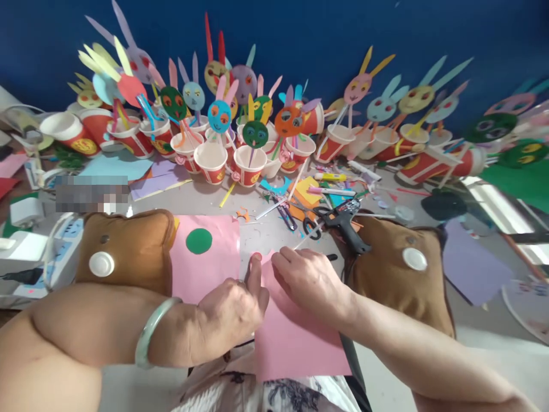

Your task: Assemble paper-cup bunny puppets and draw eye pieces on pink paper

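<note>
A sheet of pink paper (300, 337) hangs over the table's front edge toward my lap. My left hand (235, 306), a pale bangle on its wrist, points its index finger onto a small red-pink piece (256, 257) by the sheet's upper left corner. The other fingers of that hand are curled. My right hand (306, 277) has its fingers pressed together on the top edge of the pink sheet. Left of my hands lies another pink sheet (223, 237) with a green circle (199, 241) on it.
Brown cushions (128, 252) lie on both sides. A black glue gun (349, 226), scissors (311, 229), pens and paper scraps are beyond my hands. Paper cups (210, 162) with rabbit figures line the back. A power strip (68, 246) is at left.
</note>
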### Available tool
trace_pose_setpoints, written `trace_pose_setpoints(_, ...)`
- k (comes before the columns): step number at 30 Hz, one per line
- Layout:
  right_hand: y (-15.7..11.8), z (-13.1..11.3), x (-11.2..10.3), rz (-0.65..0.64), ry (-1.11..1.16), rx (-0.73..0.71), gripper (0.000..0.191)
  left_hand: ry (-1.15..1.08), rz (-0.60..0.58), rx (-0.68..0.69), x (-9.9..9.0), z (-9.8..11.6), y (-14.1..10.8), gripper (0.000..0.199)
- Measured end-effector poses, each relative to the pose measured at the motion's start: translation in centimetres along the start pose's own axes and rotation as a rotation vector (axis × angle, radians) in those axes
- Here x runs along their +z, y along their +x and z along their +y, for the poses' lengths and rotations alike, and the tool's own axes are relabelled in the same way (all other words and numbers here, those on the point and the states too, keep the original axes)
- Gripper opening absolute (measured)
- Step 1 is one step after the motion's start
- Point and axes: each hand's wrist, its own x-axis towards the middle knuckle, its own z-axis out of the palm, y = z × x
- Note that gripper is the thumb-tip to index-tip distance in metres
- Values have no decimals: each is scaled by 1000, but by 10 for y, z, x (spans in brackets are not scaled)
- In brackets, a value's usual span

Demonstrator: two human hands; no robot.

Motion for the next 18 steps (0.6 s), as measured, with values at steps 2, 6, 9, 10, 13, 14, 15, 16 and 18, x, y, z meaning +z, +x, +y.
trace_pose_setpoints(2, 0, 8, -11, 62, -10, 102, 16, 4, -25, 26, 3, 0, 4, 41)
trace_pose_setpoints(6, 3, 39, -49, 160, -49, 380, 19, 70, -96, 80, 5, 2, 8, 36)
trace_pose_setpoints(9, 15, 78, -73, 103, -114, 556, 18, 111, -130, 98, 9, 4, 11, 31)
trace_pose_setpoints(10, 22, 93, -78, 36, -130, 550, 20, 117, -123, 99, 9, 4, 12, 30)
trace_pose_setpoints(13, 47, 134, -78, -201, -141, 503, 24, 88, -111, 74, 7, 4, 14, 24)
trace_pose_setpoints(14, 55, 145, -75, -237, -138, 479, 24, 69, -125, 62, 5, 3, 14, 22)
trace_pose_setpoints(15, 63, 155, -71, -271, -130, 442, 24, 50, -135, 53, 2, 3, 14, 21)
trace_pose_setpoints(16, 69, 162, -66, -311, -117, 401, 25, 34, -138, 48, 1, 2, 14, 20)
trace_pose_setpoints(18, 79, 171, -56, -365, -96, 328, 36, 16, -111, 50, 0, 1, 13, 20)
